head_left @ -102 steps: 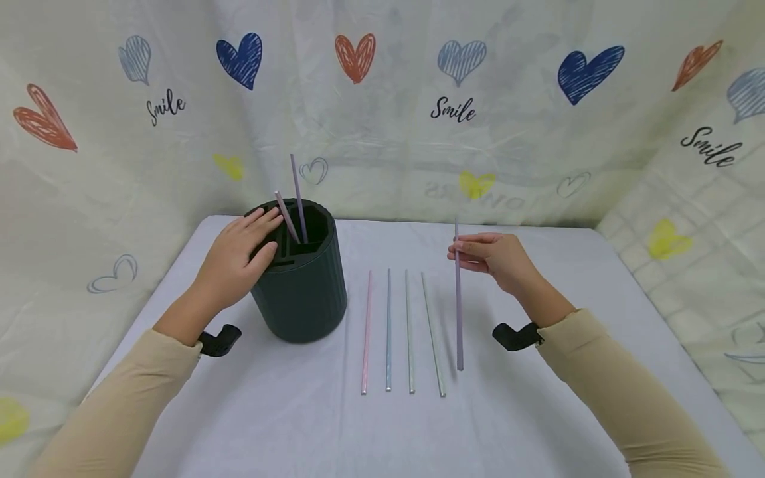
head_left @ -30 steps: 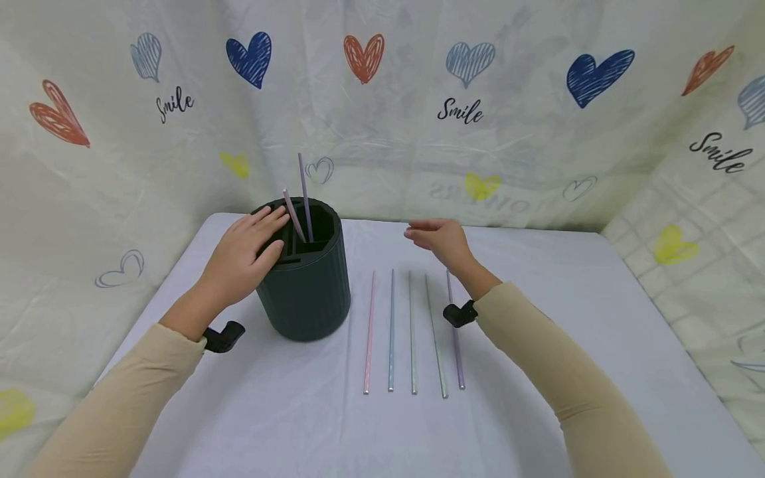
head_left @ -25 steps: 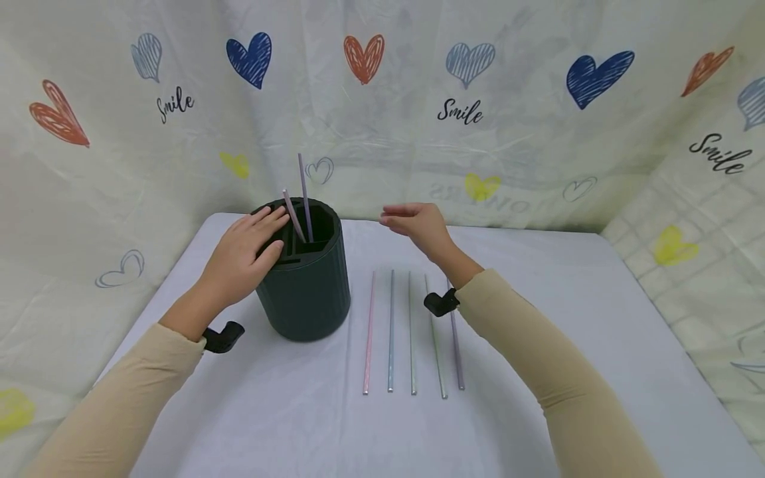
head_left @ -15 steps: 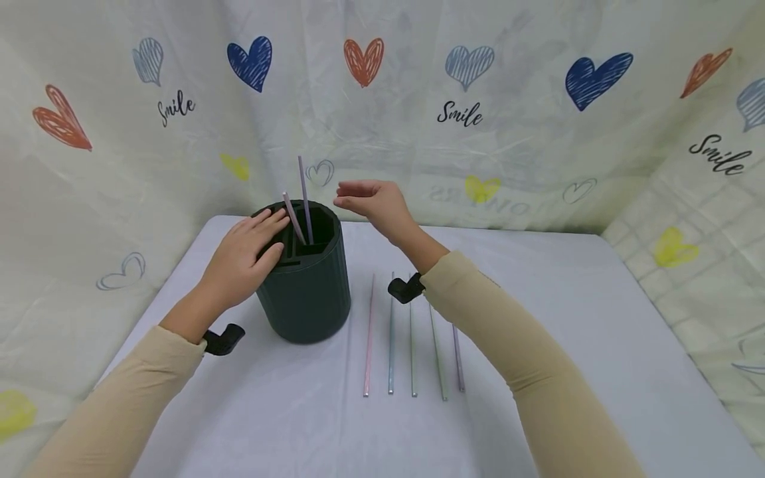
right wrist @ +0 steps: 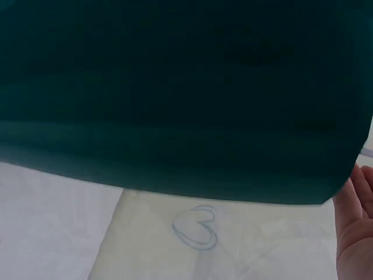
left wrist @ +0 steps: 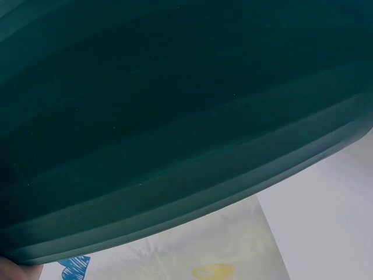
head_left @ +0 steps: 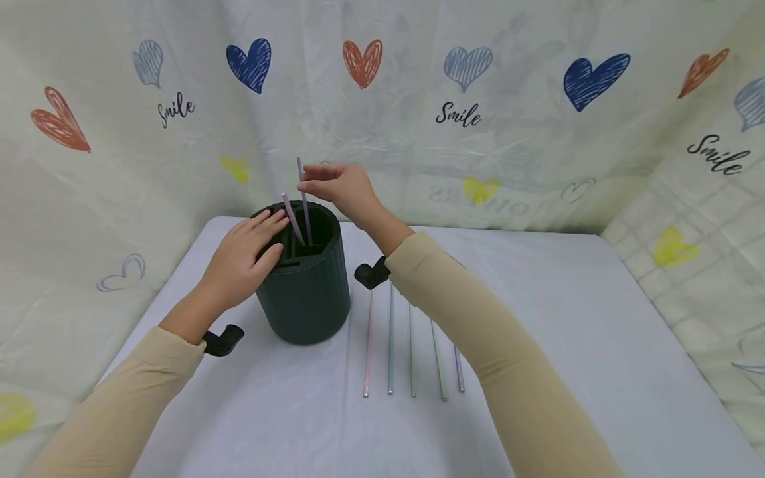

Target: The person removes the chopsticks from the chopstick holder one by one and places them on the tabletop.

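A dark green ribbed holder (head_left: 303, 302) with inner dividers stands upright on the table; its wall fills most of both wrist views. My left hand (head_left: 242, 259) rests spread on its left rim. A slim purple stick (head_left: 309, 222) and a shorter-looking pink stick (head_left: 291, 216) lean inside it. My right hand (head_left: 343, 189) is above the holder's right side, thumb and fairly straight fingertips either side of the purple stick's upper part. No firm pinch shows. In the right wrist view, part of that hand (right wrist: 355, 233) appears beyond the holder.
On the white tablecloth (head_left: 269, 411) several sticks lie side by side: pink (head_left: 368, 352), blue (head_left: 391, 352), two green and a purple stick (head_left: 459, 368). My right forearm covers their far ends. A cloth backdrop with printed hearts (head_left: 361, 63) hangs behind the table.
My right hand, which held a purple stick 3.4 s ago, has let it go on the table beside the others. It has since moved left to the purple stick in the holder. The left hand stays.
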`<state>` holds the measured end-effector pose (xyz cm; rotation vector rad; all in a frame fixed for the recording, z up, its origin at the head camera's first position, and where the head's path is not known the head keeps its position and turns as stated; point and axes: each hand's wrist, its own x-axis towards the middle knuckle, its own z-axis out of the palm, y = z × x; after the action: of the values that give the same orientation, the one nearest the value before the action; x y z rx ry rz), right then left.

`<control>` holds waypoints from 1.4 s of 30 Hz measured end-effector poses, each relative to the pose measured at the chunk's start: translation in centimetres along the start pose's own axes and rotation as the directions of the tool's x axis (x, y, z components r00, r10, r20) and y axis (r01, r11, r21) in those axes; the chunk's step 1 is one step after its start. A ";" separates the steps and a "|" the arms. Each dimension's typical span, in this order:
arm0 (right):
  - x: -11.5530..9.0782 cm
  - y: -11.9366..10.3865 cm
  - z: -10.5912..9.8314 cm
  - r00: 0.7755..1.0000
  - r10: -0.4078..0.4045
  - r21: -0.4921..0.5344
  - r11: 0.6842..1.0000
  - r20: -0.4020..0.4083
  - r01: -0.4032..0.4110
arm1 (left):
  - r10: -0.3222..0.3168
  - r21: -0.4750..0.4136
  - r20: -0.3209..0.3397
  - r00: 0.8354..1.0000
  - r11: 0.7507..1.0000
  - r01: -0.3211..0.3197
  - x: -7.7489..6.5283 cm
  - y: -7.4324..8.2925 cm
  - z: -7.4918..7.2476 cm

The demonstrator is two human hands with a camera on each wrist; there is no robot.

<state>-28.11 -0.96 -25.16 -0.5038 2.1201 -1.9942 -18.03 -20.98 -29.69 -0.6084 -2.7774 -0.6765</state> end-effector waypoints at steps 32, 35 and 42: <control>-3.9 -5.7 -0.6 0.952 -0.264 0.038 0.961 -0.157 0.273 | 0.000 0.001 -0.026 1.000 1.000 0.000 -0.2 0.0 0.4; -4.3 -6.4 -1.1 0.946 -0.278 0.059 0.955 -0.168 0.291 | 0.005 -0.003 -0.027 1.000 1.000 -0.005 -0.2 -0.1 0.4; -5.9 -8.3 -2.6 0.906 -0.362 0.151 0.905 -0.218 0.397 | 0.011 0.000 -0.033 0.999 1.000 -0.011 -0.1 0.1 0.4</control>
<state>-22.61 3.32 -17.31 -0.7775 2.0189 -2.5215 -17.92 -20.75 -30.05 -0.6061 -2.7417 -0.6788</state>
